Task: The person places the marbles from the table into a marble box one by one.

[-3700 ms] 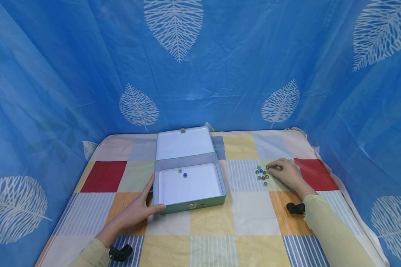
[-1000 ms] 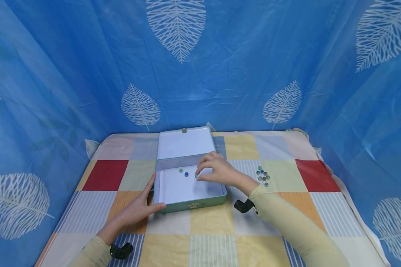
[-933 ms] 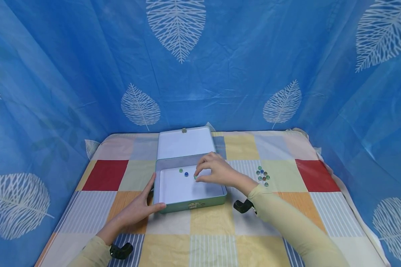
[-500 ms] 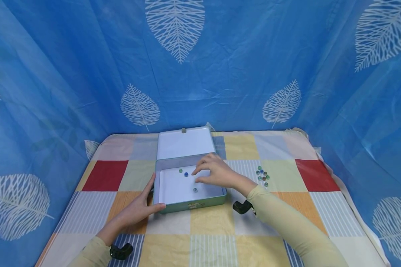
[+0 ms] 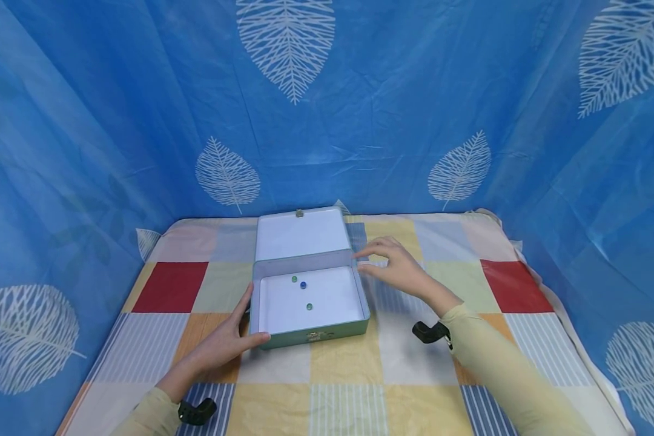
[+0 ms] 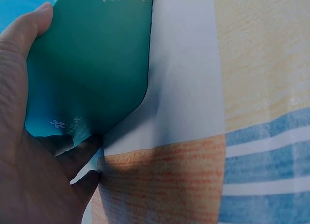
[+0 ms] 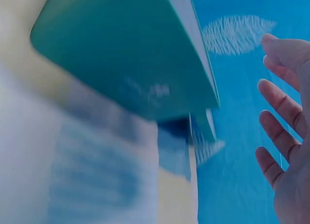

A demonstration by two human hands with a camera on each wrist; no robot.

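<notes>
A green tin box (image 5: 338, 330) with a white inside stands with its lid (image 5: 302, 233) laid back. On its floor lie two green marbles, one near the back (image 5: 294, 279) and one nearer the front (image 5: 309, 306), plus a blue marble (image 5: 303, 284). My left hand (image 5: 226, 339) rests against the box's front left corner, fingers along the side wall and thumb at the front. Just past the right rim hovers my right hand (image 5: 398, 272), fingers spread and nothing between them; the right wrist view shows the same hand (image 7: 286, 112) beside the box wall.
A checked cloth (image 5: 343, 409) covers the table. Blue curtains (image 5: 370, 109) with white leaf prints close off the back and both sides. The group of loose marbles on the cloth at the right is hidden behind my right hand and wrist.
My right hand carried a green marble from the loose group into the box and let it go. The marble rolled forward and left; the hand then drew back rightward. My left hand stayed put.
</notes>
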